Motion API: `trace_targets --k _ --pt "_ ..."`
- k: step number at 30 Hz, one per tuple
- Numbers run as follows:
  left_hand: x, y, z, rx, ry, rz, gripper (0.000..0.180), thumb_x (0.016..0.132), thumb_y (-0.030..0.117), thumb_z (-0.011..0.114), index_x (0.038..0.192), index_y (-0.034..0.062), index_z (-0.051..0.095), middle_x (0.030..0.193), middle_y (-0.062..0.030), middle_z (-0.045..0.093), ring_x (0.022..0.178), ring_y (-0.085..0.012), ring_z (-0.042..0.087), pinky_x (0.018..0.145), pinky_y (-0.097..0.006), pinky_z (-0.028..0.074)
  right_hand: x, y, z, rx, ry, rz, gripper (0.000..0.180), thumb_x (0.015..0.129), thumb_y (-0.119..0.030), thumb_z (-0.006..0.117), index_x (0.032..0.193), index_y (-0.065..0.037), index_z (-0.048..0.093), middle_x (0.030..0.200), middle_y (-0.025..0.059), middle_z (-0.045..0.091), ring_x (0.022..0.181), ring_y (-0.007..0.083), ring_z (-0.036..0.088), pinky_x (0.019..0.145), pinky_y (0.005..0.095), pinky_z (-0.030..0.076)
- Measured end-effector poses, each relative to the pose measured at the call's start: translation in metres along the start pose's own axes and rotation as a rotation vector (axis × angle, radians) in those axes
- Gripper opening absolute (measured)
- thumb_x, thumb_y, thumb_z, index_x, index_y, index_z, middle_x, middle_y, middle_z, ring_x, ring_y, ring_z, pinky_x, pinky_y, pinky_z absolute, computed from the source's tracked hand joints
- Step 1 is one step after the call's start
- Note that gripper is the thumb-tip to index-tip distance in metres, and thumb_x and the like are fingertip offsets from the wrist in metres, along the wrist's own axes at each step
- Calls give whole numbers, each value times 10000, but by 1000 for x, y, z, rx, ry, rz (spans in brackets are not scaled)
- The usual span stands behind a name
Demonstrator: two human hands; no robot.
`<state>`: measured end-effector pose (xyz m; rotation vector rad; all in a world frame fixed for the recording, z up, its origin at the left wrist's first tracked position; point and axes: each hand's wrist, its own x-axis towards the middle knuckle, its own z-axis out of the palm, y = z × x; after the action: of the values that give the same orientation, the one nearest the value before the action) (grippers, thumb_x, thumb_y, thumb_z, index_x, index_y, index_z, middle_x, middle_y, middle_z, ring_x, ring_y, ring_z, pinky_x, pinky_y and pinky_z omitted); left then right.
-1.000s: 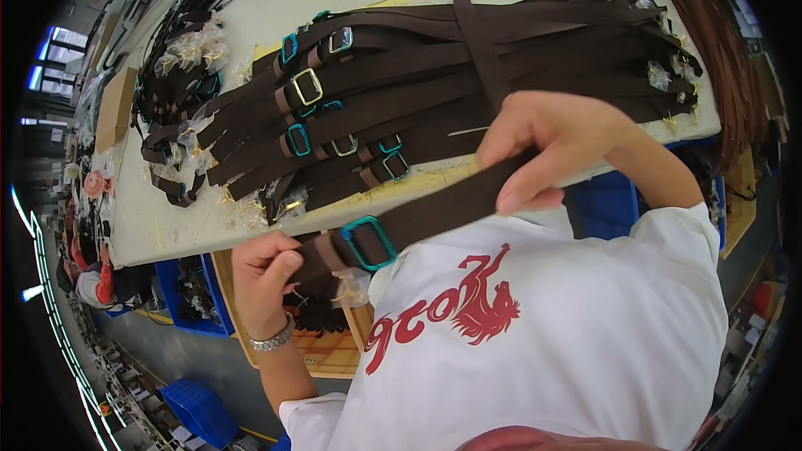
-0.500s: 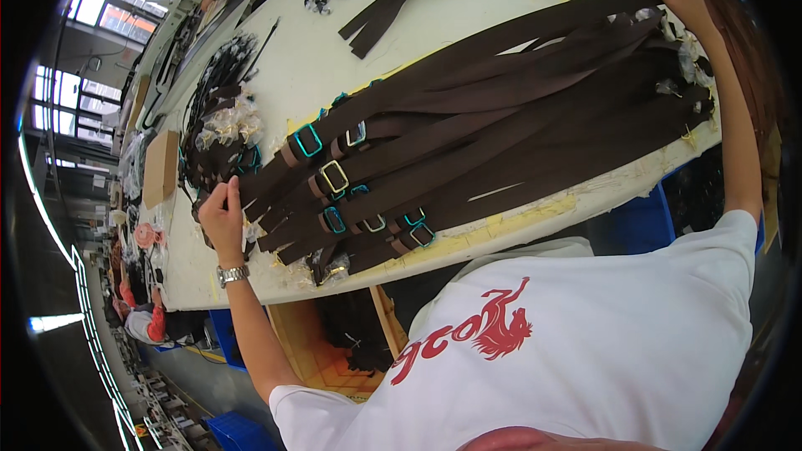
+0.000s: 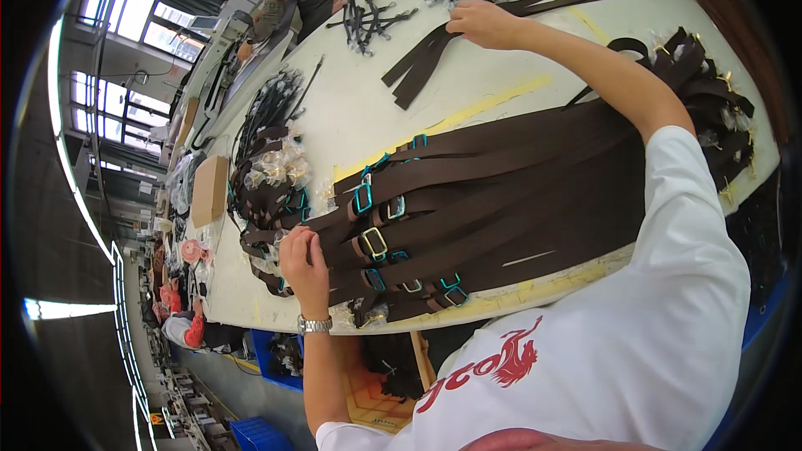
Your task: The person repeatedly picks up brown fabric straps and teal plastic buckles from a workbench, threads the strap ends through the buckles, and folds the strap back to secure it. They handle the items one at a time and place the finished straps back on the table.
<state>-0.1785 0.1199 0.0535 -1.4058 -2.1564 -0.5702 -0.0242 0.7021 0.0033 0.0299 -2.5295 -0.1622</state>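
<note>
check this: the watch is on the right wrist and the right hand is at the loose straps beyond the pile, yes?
Not quite: the head view shows the watch on the left wrist. The right hand is at the loose straps beyond the pile.

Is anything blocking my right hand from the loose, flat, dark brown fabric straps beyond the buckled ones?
Nothing visible: your right hand is right at the loose, flat, dark brown fabric straps, with no object showing between. Whether it grips them isn't clear.

Saw red, curving lettering [image 3: 459, 379] printed across the white shirt [image 3: 618, 326] (right beside a red animal-like figure [image 3: 516, 361]).
</note>
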Motion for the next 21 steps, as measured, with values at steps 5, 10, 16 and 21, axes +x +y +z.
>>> trace_targets --k 5,10,16,21 --pt "-57 43 -36 -6 -78 -101 98 937 -40 739 1023 -9 705 1153 -162 732 1069 -363 698 943 -453 560 68 -31 107 -29 -191 -86 173 907 -82 757 1069 -90 697 1039 94 701 1091 299 672 944 464 521" --pt "-89 31 -62 -19 -104 -256 93 939 -40 738 1021 -6 710 1136 -161 752 1075 -358 713 952 -444 566 65 -47 129 59 -303 -127 204 927 -51 696 1123 -49 642 987 151 716 1000 340 702 886 486 530" --pt "-48 -75 -63 21 19 -373 80 992 32 725 1060 -1 750 1054 -140 780 949 -316 735 857 -411 576 45 -76 -48 994 -406 486 379 1037 -83 630 1376 55 532 774 81 633 574 160 621 545 338 540" --pt "0 -218 -32 494 -81 -7 342 919 -38 666 1242 63 718 1222 -156 744 1227 -366 657 981 -477 545 -4 -20 -232 810 -134 608 484 1098 -249 660 1479 14 519 736 4 572 505 58 498 477 223 403"
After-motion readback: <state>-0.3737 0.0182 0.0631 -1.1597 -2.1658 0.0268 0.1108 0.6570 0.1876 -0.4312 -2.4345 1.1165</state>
